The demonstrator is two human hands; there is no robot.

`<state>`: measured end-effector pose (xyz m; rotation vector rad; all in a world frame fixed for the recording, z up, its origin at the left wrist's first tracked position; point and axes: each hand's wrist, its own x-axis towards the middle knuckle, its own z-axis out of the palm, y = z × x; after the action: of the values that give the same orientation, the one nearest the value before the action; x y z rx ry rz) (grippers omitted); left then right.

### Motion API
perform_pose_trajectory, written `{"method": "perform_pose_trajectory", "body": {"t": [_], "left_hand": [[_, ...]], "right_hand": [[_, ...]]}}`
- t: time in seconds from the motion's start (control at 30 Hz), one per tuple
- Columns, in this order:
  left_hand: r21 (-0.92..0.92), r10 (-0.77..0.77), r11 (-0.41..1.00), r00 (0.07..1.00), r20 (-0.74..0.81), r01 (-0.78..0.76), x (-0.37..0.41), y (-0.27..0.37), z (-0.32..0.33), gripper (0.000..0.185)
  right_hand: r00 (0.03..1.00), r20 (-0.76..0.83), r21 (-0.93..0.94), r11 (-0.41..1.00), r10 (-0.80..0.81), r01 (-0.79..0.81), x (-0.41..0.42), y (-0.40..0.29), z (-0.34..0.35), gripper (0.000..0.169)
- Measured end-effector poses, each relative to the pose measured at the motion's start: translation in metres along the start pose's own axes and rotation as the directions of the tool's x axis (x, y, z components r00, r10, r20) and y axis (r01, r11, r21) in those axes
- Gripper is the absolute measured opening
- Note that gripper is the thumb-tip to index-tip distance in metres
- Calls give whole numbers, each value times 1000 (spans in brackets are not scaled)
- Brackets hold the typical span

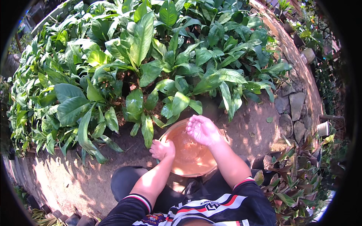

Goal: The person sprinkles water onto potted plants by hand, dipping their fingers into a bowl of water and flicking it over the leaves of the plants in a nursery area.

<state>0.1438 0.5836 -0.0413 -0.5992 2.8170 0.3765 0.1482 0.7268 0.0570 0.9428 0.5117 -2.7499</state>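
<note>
A round orange-brown basin [195, 166] rests on the ground just before my knees, with what looks like water in it. My left hand [162, 149] lies at the basin's left rim, its fingers curled over the outer side; whether it grips the rim or something small there I cannot tell. Above the basin's upper right part is my right hand [201, 130], palm turned up and fingers slightly bent, with nothing visible in it. Broad green leaves [147, 130] of a dense leafy plant bed hang close to the basin's far edge.
Packed bare soil [70, 180] runs around me in sun and shade. Flat stones [297, 106] edge the bed at the right. Further right stands a small whitish pot [323, 129], with reddish-green plants [285, 197] below it. Roundish edging pieces [72, 219] line the lower left.
</note>
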Motion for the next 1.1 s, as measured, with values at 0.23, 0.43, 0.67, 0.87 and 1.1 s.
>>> {"method": "perform_pose_trajectory", "body": {"t": [0.23, 0.43, 0.67, 0.87, 1.1], "left_hand": [[-16, -8, 1000, 1000, 7, 8, 1, -1, -1, 44], [1, -6, 1000, 1000, -8, 6, 2, -4, 3, 45], [-6, -10, 1000, 999, 41, 10, 2, -1, -1, 45], [-8, -14, 1000, 999, 32, 15, 5, -3, 3, 42], [26, -19, 1000, 994, 108, 17, 9, -2, -4, 41]], "right_hand": [[935, 224, -302, 892, -275, 335, 19, -88, 174, 21], [916, 167, -489, 776, -365, 398, 84, -105, 229, 24], [880, 68, -561, 711, -471, 424, 113, -117, 229, 22], [897, 126, -669, 632, -423, 392, 107, -109, 230, 24], [722, 412, -863, 17, -556, 505, 104, -114, 237, 29]]}}
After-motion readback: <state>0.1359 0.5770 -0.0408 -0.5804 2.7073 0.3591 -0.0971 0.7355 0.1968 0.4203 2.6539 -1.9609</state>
